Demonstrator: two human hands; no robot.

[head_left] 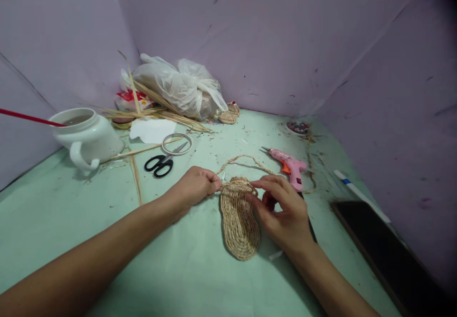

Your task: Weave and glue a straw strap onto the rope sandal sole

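On the green table (107, 241), left hand (194, 186) pinches the braided cord (246, 157); right hand (282, 210) grasps the woven sole (239, 219); a slack pinch may loosen the coil

The dark flat thing (389, 255) at lower right is cut by the frame edge; the plastic bag (178, 86) hides its contents.
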